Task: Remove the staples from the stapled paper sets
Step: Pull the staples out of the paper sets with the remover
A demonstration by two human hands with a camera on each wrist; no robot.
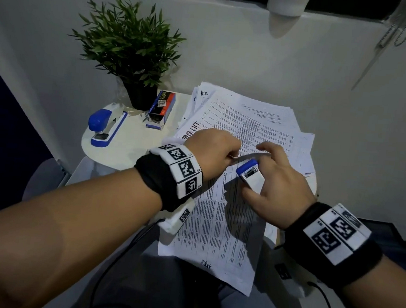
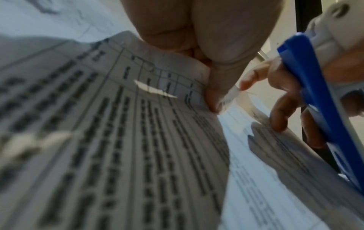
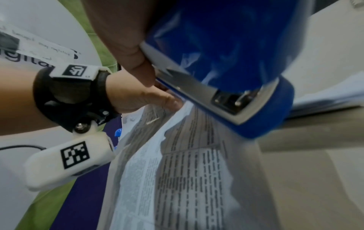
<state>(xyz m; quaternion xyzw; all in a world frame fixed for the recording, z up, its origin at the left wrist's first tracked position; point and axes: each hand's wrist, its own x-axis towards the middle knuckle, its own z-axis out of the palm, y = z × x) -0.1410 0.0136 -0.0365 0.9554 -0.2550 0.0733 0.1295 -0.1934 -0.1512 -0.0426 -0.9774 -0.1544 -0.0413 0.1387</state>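
A printed paper set [image 1: 216, 227] lies across the table's near edge and hangs toward me. My left hand [image 1: 218, 149] pinches its far corner between thumb and finger [image 2: 214, 93]. A short pale staple mark [image 2: 155, 90] shows just below that corner, also seen as the staple [image 3: 152, 121]. My right hand [image 1: 277, 180] grips a small blue and white stapler [image 1: 249, 175] beside the left hand, nose [image 3: 232, 99] hovering above the sheet. Its outstretched fingertips [image 2: 277, 123] touch the loose paper pile [image 1: 259, 124] behind.
A larger blue and white stapler [image 1: 105, 126] lies at the table's left side. An open staples box [image 1: 160, 110] and a potted plant [image 1: 130, 50] stand behind it. The round white table [image 1: 125, 148] meets a grey wall. Wrist cables hang below.
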